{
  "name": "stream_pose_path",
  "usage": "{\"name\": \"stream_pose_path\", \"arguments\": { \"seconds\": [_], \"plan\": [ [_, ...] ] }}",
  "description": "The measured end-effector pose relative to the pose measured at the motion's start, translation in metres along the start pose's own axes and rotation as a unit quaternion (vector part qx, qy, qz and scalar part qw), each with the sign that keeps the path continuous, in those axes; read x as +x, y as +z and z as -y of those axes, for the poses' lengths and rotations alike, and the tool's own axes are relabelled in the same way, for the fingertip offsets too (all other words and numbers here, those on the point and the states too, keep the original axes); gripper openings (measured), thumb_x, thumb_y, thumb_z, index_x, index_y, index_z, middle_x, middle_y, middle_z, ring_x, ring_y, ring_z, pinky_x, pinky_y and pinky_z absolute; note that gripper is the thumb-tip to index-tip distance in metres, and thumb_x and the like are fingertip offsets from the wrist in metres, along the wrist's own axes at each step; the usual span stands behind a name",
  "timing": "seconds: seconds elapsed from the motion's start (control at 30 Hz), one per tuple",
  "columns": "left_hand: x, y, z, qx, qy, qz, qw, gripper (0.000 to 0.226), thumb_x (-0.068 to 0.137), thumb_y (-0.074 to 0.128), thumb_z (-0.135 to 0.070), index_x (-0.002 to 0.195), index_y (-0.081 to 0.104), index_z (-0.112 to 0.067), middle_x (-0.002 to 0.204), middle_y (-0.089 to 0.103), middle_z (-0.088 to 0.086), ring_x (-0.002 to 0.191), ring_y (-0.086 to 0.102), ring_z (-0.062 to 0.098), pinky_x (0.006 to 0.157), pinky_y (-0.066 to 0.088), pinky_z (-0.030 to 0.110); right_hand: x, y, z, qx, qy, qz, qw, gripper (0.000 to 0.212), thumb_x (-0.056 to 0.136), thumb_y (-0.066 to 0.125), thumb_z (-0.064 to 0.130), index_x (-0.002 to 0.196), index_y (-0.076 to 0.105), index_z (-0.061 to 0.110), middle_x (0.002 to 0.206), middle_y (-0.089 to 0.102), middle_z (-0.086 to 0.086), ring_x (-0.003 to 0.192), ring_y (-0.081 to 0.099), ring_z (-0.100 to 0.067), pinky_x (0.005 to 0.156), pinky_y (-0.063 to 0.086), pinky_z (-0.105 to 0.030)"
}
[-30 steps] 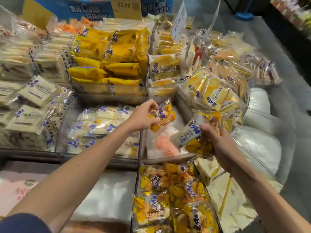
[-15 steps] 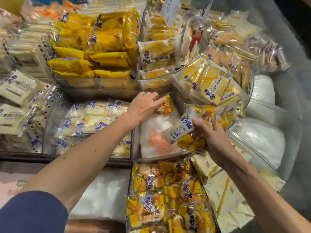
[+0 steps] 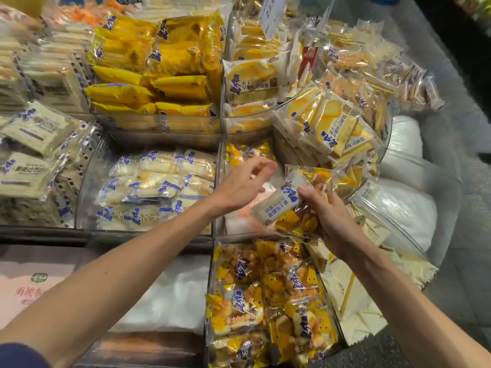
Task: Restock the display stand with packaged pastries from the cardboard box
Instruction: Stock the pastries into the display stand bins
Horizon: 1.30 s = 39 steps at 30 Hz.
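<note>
Gripping pastry packs (image 3: 287, 205) — right hand (image 3: 332, 221); left hand (image 3: 239, 187) loose-fingered, empty, over clear bin (image 3: 219, 166) containing one yellow pack (image 3: 247, 152).

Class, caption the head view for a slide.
Right hand grips pastry packets while left hand hovers over a clear display bin.

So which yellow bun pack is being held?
The clear-and-yellow plastic bun pack in the right hand, white label up; the rest lie in clear bins.

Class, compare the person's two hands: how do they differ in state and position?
The left hand holds nothing, fingers loosely spread; the right hand grips a bundle of pastry packets. The left hand hovers over the clear bin's middle; the right hand is at its front right corner. Both are bare.
</note>
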<state>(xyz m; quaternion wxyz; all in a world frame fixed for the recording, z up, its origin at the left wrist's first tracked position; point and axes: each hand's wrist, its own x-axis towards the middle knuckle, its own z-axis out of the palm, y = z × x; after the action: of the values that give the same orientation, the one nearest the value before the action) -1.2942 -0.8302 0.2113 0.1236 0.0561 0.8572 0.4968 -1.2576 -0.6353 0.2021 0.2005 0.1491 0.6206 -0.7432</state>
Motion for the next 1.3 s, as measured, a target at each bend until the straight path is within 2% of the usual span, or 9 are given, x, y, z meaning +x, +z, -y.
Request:
{"name": "stream_pose_path", "arguments": {
  "seconds": [0.13,0.23,0.5,0.6,0.7,0.8,0.97,1.1,1.3],
  "plan": [
    [-0.043,0.020,0.004,-0.057,-0.045,0.054,0.996,0.071,0.081,0.055,-0.074,0.134,0.051,-0.026,0.128,0.061,-0.002,0.110,0.061,0.013,0.090,0.054,0.033,-0.012,0.013,-0.008,-0.008,-0.005,0.026,1.000,0.033,0.083,0.072,0.035,0.103,0.059,0.012,0.082,0.069,-0.007,0.066,0.069,-0.017,0.061,0.060,-0.036],
    [-0.061,0.016,0.004,-0.041,-0.075,0.029,0.996,0.071,0.088,0.059,-0.061,0.144,0.046,-0.020,0.140,0.054,0.000,0.123,0.052,0.015,0.103,0.045,0.036,-0.020,0.021,-0.015,-0.006,0.005,0.050,0.999,0.046,0.077,0.069,0.043,0.107,0.062,0.009,0.087,0.072,-0.009,0.071,0.071,-0.018,0.061,0.060,-0.033],
    [-0.094,-0.032,-0.004,-0.142,-0.132,-0.040,0.980,0.037,0.094,0.044,-0.001,0.127,0.049,-0.016,0.098,0.058,0.015,0.068,0.058,0.021,0.056,0.048,0.030,-0.036,0.020,-0.011,-0.093,0.047,0.137,0.985,0.058,0.072,0.077,0.039,0.122,0.062,0.013,0.115,0.072,-0.016,0.107,0.069,-0.037,0.092,0.054,-0.058],
    [-0.097,-0.036,-0.013,-0.101,-0.088,-0.047,0.990,0.024,0.099,0.051,-0.025,0.114,0.060,-0.009,0.100,0.060,0.010,0.088,0.058,0.025,0.070,0.046,0.031,-0.041,0.022,-0.006,-0.156,0.062,0.211,0.963,0.054,0.076,0.077,0.033,0.122,0.061,0.011,0.114,0.073,-0.014,0.106,0.070,-0.032,0.093,0.056,-0.052],
    [-0.098,-0.034,-0.016,-0.047,-0.092,0.022,0.994,0.055,0.072,0.072,-0.061,0.106,0.067,-0.017,0.097,0.072,0.004,0.094,0.068,0.031,0.079,0.056,0.045,-0.046,0.028,-0.002,-0.222,0.062,0.270,0.935,0.048,0.080,0.076,0.028,0.124,0.058,0.020,0.108,0.074,-0.004,0.098,0.072,-0.020,0.081,0.059,-0.031],
    [-0.097,-0.028,-0.010,0.060,-0.082,0.088,0.991,0.086,0.052,0.081,-0.072,0.119,0.066,-0.020,0.115,0.070,0.000,0.104,0.066,0.020,0.093,0.055,0.045,-0.048,0.033,-0.001,-0.262,0.078,0.289,0.917,0.060,0.076,0.085,0.032,0.128,0.057,0.021,0.116,0.071,-0.006,0.104,0.070,-0.023,0.091,0.057,-0.036],
    [-0.097,-0.026,-0.006,0.055,-0.080,0.090,0.991,0.037,0.074,0.085,-0.031,0.106,0.068,-0.021,0.107,0.068,-0.004,0.103,0.063,0.014,0.097,0.051,0.041,-0.050,0.026,-0.001,-0.289,0.059,0.243,0.924,0.066,0.071,0.078,0.054,0.117,0.061,0.010,0.100,0.073,-0.006,0.090,0.072,-0.023,0.080,0.058,-0.032],
    [-0.095,-0.033,-0.005,0.043,-0.080,0.038,0.995,0.053,0.079,0.082,-0.025,0.126,0.057,-0.029,0.132,0.052,-0.004,0.125,0.047,0.017,0.100,0.041,0.032,-0.044,0.012,0.004,-0.211,0.063,0.158,0.963,0.043,0.087,0.061,0.053,0.104,0.064,0.013,0.077,0.073,0.006,0.065,0.068,-0.006,0.059,0.052,-0.025],
    [-0.075,-0.038,0.010,-0.028,-0.101,-0.062,0.993,0.046,0.084,0.076,-0.017,0.122,0.058,-0.036,0.142,0.046,0.002,0.119,0.056,0.027,0.087,0.056,0.041,-0.037,-0.008,0.012,-0.145,0.050,0.016,0.988,0.033,0.099,0.055,0.040,0.121,0.057,0.016,0.109,0.068,-0.005,0.092,0.063,-0.017,0.065,0.044,-0.031]
  ]
}}
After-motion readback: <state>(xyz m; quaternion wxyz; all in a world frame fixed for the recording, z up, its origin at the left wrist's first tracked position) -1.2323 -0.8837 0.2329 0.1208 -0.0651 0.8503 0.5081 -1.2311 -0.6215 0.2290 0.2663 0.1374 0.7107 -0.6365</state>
